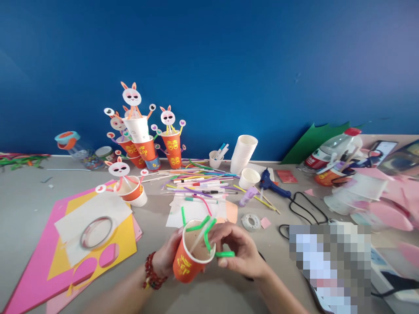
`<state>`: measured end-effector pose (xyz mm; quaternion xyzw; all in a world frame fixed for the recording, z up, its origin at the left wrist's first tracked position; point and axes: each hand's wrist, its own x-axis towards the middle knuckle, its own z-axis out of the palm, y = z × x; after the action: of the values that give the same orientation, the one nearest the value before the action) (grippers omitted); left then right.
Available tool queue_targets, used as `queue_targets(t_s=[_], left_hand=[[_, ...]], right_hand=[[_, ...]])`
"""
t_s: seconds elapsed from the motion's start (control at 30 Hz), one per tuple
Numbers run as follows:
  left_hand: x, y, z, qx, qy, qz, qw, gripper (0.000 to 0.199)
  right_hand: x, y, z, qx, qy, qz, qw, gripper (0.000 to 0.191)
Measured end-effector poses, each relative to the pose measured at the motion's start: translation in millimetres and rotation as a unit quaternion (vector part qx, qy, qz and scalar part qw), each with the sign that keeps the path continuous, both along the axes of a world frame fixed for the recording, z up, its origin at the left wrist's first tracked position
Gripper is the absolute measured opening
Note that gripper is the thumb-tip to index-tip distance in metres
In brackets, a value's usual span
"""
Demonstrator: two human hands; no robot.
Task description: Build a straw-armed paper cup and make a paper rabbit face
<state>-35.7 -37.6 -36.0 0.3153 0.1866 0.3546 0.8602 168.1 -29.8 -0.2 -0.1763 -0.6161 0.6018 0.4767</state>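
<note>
My left hand (166, 256) is wrapped round the side of a red paper cup (183, 264) with gold lettering, tilted with its mouth up. Several bent green pipe cleaners (197, 226) stick out of the cup, two of them rising from inside as arms. A pale strip (198, 237) also stands in the mouth. My right hand (244, 249) is at the cup's right rim, fingers curled and thumb under a green pipe cleaner (226, 254) that juts from the side. Its other fingertips reach to the rim and are partly hidden.
Rabbit-faced cup figures (172, 148) stand at the back left. Loose pipe cleaners and pens (203, 183) lie behind the cup. A glue gun (273, 185), a tape roll (251, 221), stacked white cups (244, 152) and coloured paper (127, 231) are around; a cable (309, 198) runs at right.
</note>
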Motion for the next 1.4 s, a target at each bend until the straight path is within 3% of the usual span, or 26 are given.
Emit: queue_targets(t_s=[0.13, 0.27, 0.5, 0.7, 0.77, 0.83, 0.97, 1.13, 1.4], left_hand=[[-7, 2, -0.2, 0.078, 0.072, 0.134, 0.985, 0.056], [-13, 5, -3.2, 0.134, 0.131, 0.256, 0.948, 0.053], [-17, 8, 1.4, 0.263, 0.151, 0.213, 0.929, 0.053], [-15, 10, 0.7, 0.307, 0.140, 0.222, 0.915, 0.047], [-13, 10, 3.0, 0.315, 0.140, 0.233, 0.909, 0.046], [-12, 10, 5.6, 0.330, 0.142, 0.255, 0.898, 0.047], [-11, 10, 6.7, 0.359, 0.179, 0.314, 0.860, 0.052], [-11, 7, 0.0, 0.400, 0.242, 0.366, 0.804, 0.059], [-7, 4, -4.6, 0.478, 0.260, 0.446, 0.711, 0.068]], right_hand=[[0, 4, 5.0, -0.024, 0.029, 0.011, 0.999, 0.062], [0, 10, 8.2, -0.072, -0.021, -0.067, 0.995, 0.031], [2, 14, 23.5, -0.074, -0.186, -0.064, 0.978, 0.011], [-2, 15, 26.4, -0.025, -0.208, -0.086, 0.974, 0.008], [-5, 16, 22.9, 0.017, -0.205, -0.114, 0.972, 0.012], [-6, 14, 19.1, 0.075, -0.201, -0.187, 0.959, 0.018], [-7, 2, 18.9, 0.189, -0.176, -0.342, 0.903, 0.017], [-21, -15, 30.7, 0.297, -0.251, -0.279, 0.878, 0.033], [-44, -19, 26.7, 0.263, -0.268, -0.297, 0.878, 0.021]])
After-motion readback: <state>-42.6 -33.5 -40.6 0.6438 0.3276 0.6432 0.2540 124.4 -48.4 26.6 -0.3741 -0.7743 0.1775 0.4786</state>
